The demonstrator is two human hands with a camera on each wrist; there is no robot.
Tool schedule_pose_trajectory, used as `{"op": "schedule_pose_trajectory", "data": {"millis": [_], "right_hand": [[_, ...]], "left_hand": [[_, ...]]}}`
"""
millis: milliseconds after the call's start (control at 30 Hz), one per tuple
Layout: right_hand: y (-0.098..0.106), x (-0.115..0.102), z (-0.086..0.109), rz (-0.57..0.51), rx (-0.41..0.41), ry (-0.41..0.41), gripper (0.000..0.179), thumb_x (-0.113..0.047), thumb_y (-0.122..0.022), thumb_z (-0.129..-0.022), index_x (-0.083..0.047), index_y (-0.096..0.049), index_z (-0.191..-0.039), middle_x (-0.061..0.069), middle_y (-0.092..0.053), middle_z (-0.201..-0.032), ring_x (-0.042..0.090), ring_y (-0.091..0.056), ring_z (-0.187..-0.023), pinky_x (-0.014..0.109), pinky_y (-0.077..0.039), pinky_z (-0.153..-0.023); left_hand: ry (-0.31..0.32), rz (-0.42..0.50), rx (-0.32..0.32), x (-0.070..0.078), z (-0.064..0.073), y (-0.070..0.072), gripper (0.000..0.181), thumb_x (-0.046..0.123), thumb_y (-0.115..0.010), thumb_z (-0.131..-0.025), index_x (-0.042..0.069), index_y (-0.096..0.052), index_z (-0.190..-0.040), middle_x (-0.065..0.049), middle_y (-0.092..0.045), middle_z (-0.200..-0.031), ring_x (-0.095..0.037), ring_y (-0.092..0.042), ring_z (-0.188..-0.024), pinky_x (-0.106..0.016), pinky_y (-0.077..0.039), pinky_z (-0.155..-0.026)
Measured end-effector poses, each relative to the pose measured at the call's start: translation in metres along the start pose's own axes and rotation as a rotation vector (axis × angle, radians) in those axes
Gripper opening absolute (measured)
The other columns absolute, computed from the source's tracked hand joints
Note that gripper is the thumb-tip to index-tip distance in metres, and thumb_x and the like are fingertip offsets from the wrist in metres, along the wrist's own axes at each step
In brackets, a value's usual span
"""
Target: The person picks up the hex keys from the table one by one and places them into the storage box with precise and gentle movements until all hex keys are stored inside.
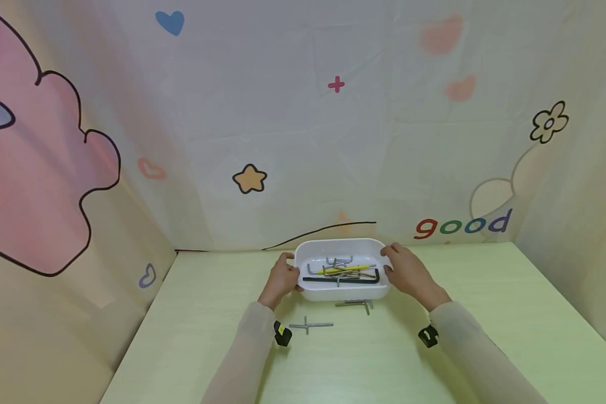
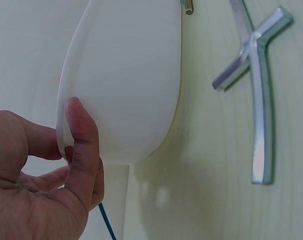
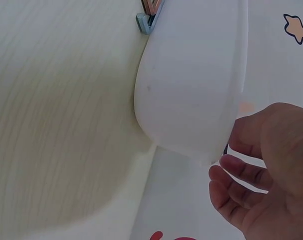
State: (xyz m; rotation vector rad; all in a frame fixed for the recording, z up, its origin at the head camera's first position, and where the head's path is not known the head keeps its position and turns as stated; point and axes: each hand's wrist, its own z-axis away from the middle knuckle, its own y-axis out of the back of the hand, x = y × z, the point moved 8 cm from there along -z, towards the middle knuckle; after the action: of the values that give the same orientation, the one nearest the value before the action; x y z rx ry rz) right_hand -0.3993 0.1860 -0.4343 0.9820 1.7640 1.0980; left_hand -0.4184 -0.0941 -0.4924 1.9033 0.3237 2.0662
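Observation:
A white plastic tray [image 1: 348,294] is held between two hands near the back of the table. My left hand [image 1: 281,279] pinches the rim at the tray's left end; the left wrist view shows the thumb [image 2: 81,130] on the outer wall. At the other end, my right hand [image 1: 408,271] grips the rim with curled fingers. Inside lie several hex keys, among them a large black hex key [image 1: 340,280], besides a yellow rod [image 1: 356,269]. In front of the tray, crossed silver hex keys [image 1: 310,325] lie on the table, with further hex keys [image 1: 354,303] close under its front wall.
The pale green wood-grain table [image 1: 207,336] meets a printed cloth backdrop [image 1: 283,112] right behind the tray. Cloth also hangs along the left and right sides. A black band device [image 1: 283,335] is on the left wrist and another [image 1: 428,336] on the right.

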Motion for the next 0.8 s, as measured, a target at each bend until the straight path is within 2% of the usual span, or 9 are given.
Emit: {"op": "schedule_pose_trajectory", "data": {"millis": [133, 267, 367, 567, 633, 800], "right_hand": [[0.001, 0.006, 0.001, -0.008, 0.002, -0.035, 0.031, -0.007, -0.066, -0.089, 0.005, -0.061, -0.117, 0.021, -0.060, -0.116, 0.035, -0.061, -0.100, 0.051, -0.057, -0.092], [-0.003, 0.016, 0.003, -0.090, -0.032, -0.087, 0.034, -0.010, -0.065, -0.091, 0.004, -0.059, -0.122, 0.022, -0.059, -0.118, 0.033, -0.062, -0.097, 0.049, -0.059, -0.086], [-0.007, 0.024, 0.004, -0.199, -0.057, -0.121, 0.036, -0.010, -0.063, -0.091, 0.005, -0.057, -0.123, 0.023, -0.059, -0.117, 0.034, -0.062, -0.096, 0.047, -0.060, -0.080], [-0.014, 0.038, 0.005, -0.363, -0.091, -0.175, 0.037, -0.010, -0.059, -0.094, 0.007, -0.053, -0.127, 0.026, -0.062, -0.115, 0.036, -0.063, -0.101, 0.046, -0.060, -0.084], [-0.019, 0.043, 0.006, -0.430, -0.103, -0.215, 0.041, -0.010, -0.058, -0.095, 0.006, -0.049, -0.131, 0.027, -0.062, -0.118, 0.037, -0.062, -0.105, 0.044, -0.061, -0.085], [-0.033, 0.052, 0.010, -0.692, -0.160, -0.355, 0.051, -0.008, -0.055, -0.096, 0.007, -0.037, -0.142, 0.027, -0.052, -0.125, 0.034, -0.059, -0.107, 0.034, -0.063, -0.081]], "left_hand": [[0.001, 0.001, 0.005, 0.001, 0.001, 0.000, 0.046, 0.008, -0.048, -0.098, 0.003, -0.037, -0.143, -0.023, -0.059, -0.109, -0.015, -0.060, -0.060, -0.037, -0.064, -0.064], [0.009, -0.002, 0.003, 0.002, 0.002, 0.000, 0.047, 0.007, -0.048, -0.099, 0.003, -0.036, -0.144, -0.022, -0.059, -0.108, -0.015, -0.060, -0.060, -0.037, -0.064, -0.064], [0.009, 0.002, 0.002, 0.002, 0.002, 0.000, 0.047, 0.007, -0.047, -0.099, 0.003, -0.036, -0.144, -0.023, -0.059, -0.109, -0.015, -0.060, -0.060, -0.037, -0.064, -0.064], [0.003, 0.012, 0.007, 0.004, 0.003, 0.001, 0.046, 0.005, -0.047, -0.098, 0.002, -0.036, -0.143, -0.022, -0.058, -0.107, -0.015, -0.059, -0.060, -0.033, -0.064, -0.060], [0.004, 0.008, 0.009, 0.004, 0.003, 0.001, 0.047, 0.006, -0.047, -0.098, 0.002, -0.036, -0.143, -0.021, -0.058, -0.107, -0.015, -0.059, -0.060, -0.032, -0.063, -0.059], [0.008, 0.004, 0.012, 0.003, 0.002, 0.000, 0.047, 0.005, -0.048, -0.097, 0.002, -0.037, -0.143, -0.020, -0.058, -0.106, -0.015, -0.060, -0.060, -0.031, -0.063, -0.059]]}}
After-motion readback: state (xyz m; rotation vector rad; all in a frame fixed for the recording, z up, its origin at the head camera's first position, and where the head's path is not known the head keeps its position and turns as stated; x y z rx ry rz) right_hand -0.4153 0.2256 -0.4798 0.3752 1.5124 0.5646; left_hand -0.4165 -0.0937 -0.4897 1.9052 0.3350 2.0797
